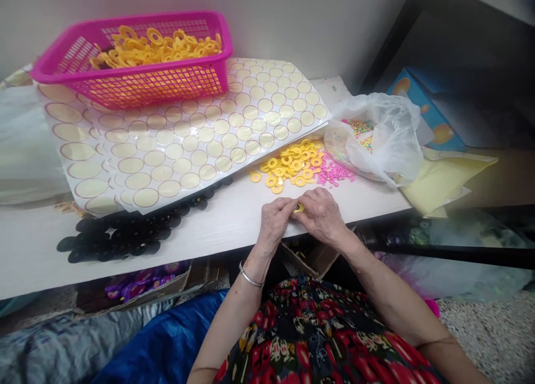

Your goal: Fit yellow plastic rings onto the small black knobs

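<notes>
My left hand [276, 218] and my right hand [320, 214] meet at the front edge of the white table. Between their fingertips they pinch a small yellow ring piece [298, 208] with a dark centre; most of it is hidden by the fingers. Just beyond them lies a pile of yellow plastic rings [292, 164]. Small pink beads [333, 171] are scattered against the right side of that pile. Farther left, black round discs [117, 238] lie in overlapping rows along the table.
A pink basket [146, 88] of yellow parts stands on sheets of round stickers [200, 144]. To the right are a plastic bag [393, 133] of coloured beads, yellow paper [449, 180] and a blue box [430, 111]. Below the table sits a carton [167, 288] with purple items.
</notes>
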The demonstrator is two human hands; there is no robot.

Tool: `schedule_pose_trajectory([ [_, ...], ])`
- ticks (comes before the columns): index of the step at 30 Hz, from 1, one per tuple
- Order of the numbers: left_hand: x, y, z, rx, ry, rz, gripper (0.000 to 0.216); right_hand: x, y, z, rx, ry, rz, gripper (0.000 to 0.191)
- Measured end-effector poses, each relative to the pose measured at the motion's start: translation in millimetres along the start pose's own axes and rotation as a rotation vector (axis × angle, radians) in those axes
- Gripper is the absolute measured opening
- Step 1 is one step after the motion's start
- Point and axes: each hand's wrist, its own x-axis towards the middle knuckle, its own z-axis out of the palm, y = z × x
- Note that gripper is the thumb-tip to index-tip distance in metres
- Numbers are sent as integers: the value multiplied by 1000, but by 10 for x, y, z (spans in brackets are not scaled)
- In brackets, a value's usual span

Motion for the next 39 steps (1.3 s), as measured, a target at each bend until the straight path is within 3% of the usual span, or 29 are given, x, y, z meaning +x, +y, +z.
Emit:
schedule_pose_trajectory([
  [5,-29,3,84,20,93,-22,22,-3,44,61,235,54,132,10],
  [9,-48,23,81,39,112,-10,24,9,106,111,723,23,266,18],
  [14,-58,41,83,20,128,-20,23,38,32,224,1100,24,605,34],
  [17,-65,38,126,-58,162,-93,23,58,-54,276,1140,77,714,32],
  [21,-76,2,188,-136,204,-173,23,72,-77,292,1119,91,744,27],
  [27,-83,-82,197,29,212,-4,20,58,-62,299,1070,90,730,26],
  [33,-113,-50,82,76,51,80,25,62,-103,298,1161,55,795,29],
  [36,-100,-42,14,120,-69,139,31,79,-109,280,1151,64,765,30],
  [39,-98,-44,-11,193,-83,169,33,9,-89,247,1246,68,685,34],
])
